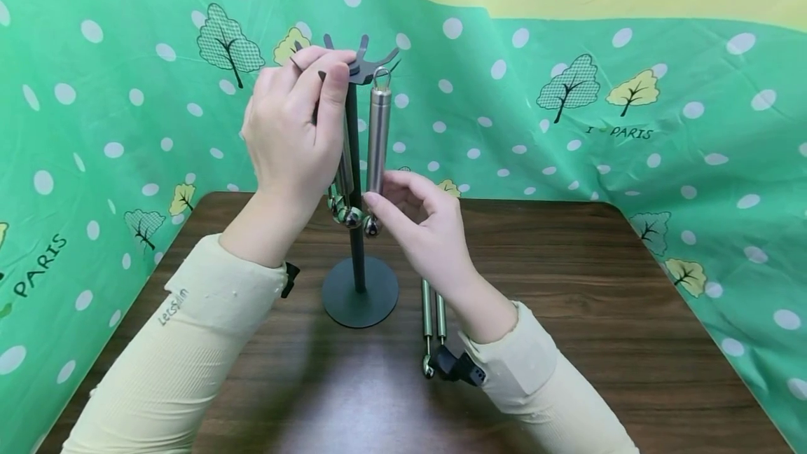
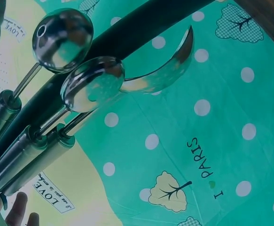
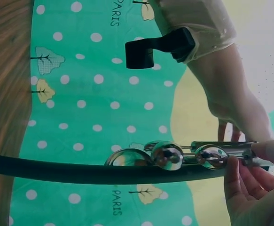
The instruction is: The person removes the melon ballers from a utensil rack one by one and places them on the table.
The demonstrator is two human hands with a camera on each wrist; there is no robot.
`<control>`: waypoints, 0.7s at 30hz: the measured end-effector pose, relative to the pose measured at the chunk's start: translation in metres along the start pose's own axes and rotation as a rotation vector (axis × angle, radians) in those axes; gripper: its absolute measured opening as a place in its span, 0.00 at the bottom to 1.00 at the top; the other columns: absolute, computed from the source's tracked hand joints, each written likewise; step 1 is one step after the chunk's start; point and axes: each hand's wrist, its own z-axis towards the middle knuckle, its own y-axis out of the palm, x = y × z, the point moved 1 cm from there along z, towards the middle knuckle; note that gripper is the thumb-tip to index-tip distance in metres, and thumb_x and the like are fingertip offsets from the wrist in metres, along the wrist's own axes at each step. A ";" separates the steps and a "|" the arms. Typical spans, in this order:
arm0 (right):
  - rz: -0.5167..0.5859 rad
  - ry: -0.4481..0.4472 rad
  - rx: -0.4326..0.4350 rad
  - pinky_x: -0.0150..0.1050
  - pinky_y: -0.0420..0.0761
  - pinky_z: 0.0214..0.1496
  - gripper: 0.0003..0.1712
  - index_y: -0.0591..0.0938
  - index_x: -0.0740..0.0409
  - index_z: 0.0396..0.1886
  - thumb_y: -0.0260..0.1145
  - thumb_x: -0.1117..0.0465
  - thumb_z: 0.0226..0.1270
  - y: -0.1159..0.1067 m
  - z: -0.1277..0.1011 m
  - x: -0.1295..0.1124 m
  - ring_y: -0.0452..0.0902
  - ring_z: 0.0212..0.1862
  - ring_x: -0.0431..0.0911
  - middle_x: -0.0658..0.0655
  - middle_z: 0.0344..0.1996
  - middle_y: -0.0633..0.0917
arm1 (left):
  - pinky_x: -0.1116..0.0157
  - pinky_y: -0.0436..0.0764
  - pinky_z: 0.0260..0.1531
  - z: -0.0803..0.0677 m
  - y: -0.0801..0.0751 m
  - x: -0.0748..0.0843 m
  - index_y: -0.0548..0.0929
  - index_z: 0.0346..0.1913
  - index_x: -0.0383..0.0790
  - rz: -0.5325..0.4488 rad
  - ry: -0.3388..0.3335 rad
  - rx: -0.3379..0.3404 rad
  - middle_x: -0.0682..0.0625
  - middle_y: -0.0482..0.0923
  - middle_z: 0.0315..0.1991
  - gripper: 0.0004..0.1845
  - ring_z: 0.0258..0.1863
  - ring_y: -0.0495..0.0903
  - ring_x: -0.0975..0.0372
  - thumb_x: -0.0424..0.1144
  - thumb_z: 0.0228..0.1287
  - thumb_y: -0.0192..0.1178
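Observation:
A black hook stand rises from the table. My left hand grips its top, with fingers curled around the hook arms; part of the hooks is hidden. In my right hand, thumb and fingers pinch the lower handle of a steel scoop that hangs upright beside the pole, round head down. Its wire loop is at a right-hand hook arm; whether the arm passes through it I cannot tell. Other steel utensils hang behind my left hand, their shiny rounded heads close together near the pole.
Two more slim steel utensils lie on the dark wooden table, partly under my right forearm. A green dotted cloth hangs behind and at both sides. Black camera mounts sit at the wrists.

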 end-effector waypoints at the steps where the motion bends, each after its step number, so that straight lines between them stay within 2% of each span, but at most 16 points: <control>1: -0.002 0.000 0.004 0.34 0.82 0.43 0.14 0.84 0.69 0.48 0.67 0.68 0.64 -0.001 -0.001 -0.001 0.82 0.36 0.42 0.65 0.36 0.87 | 0.54 0.75 0.36 0.000 0.000 0.000 0.88 0.51 0.51 0.003 0.000 -0.002 0.53 0.85 0.52 0.16 0.42 0.77 0.51 0.47 0.76 0.50; 6: 0.005 0.030 0.026 0.34 0.83 0.44 0.13 0.84 0.68 0.47 0.68 0.69 0.63 -0.008 -0.011 -0.002 0.82 0.36 0.41 0.63 0.35 0.87 | 0.54 0.74 0.36 0.000 0.000 0.001 0.88 0.51 0.52 0.000 -0.013 0.008 0.55 0.85 0.52 0.15 0.42 0.77 0.51 0.47 0.76 0.50; 14: 0.016 0.118 0.105 0.30 0.81 0.39 0.14 0.83 0.69 0.47 0.69 0.73 0.59 -0.027 -0.032 0.006 0.80 0.33 0.39 0.44 0.30 0.84 | 0.55 0.73 0.36 -0.001 0.000 0.003 0.89 0.49 0.53 -0.015 -0.038 0.032 0.57 0.85 0.51 0.13 0.41 0.77 0.52 0.46 0.74 0.53; 21: -0.006 0.243 0.174 0.28 0.81 0.36 0.13 0.82 0.72 0.45 0.69 0.75 0.59 -0.044 -0.055 0.025 0.79 0.31 0.37 0.44 0.27 0.83 | 0.54 0.73 0.35 -0.001 0.001 0.003 0.88 0.50 0.54 -0.018 -0.034 0.023 0.57 0.85 0.51 0.14 0.42 0.77 0.52 0.46 0.75 0.52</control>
